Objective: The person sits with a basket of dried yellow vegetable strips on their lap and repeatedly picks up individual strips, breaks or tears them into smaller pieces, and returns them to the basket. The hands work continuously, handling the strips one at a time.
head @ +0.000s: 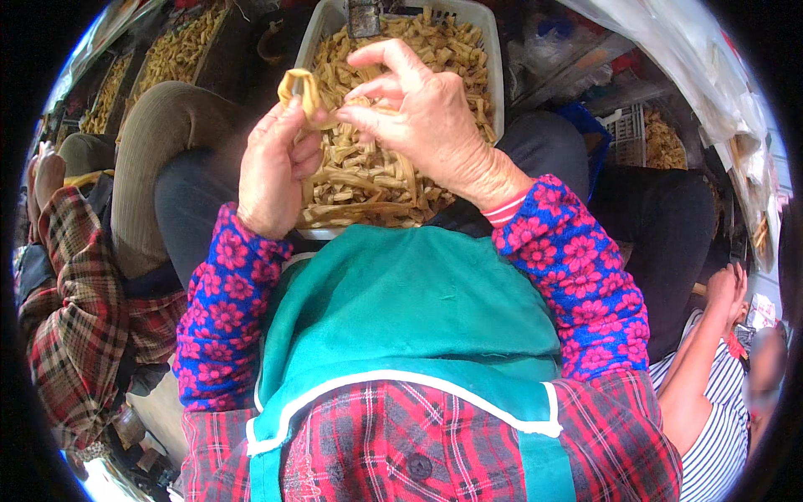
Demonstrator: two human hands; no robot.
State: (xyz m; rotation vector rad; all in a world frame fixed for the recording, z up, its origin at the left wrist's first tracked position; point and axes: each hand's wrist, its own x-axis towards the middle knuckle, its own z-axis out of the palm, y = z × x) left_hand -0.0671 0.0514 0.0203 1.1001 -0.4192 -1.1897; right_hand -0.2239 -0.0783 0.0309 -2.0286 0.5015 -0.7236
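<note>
My left hand (279,163) pinches a looped yellowish strip (299,85), which looks like a pliable dried plant strip, between thumb and fingers. At the strip's other end, the thumb and fingers of my right hand (417,110) are closed on it. Both hands are raised over a white plastic basket (500,81). In the basket lie many short, folded or knotted tan pieces (351,166), with longer flat strips (364,210) at the near side. A dark metal piece (364,19) stands at the basket's far edge; its kind is unclear.
Trays of similar tan pieces (182,47) lie at the upper left. A person in a plaid sleeve (81,301) sits at the left; another in a striped top (721,408) is at the right. A white crate (627,128) stands at the right beside tan scraps (664,141).
</note>
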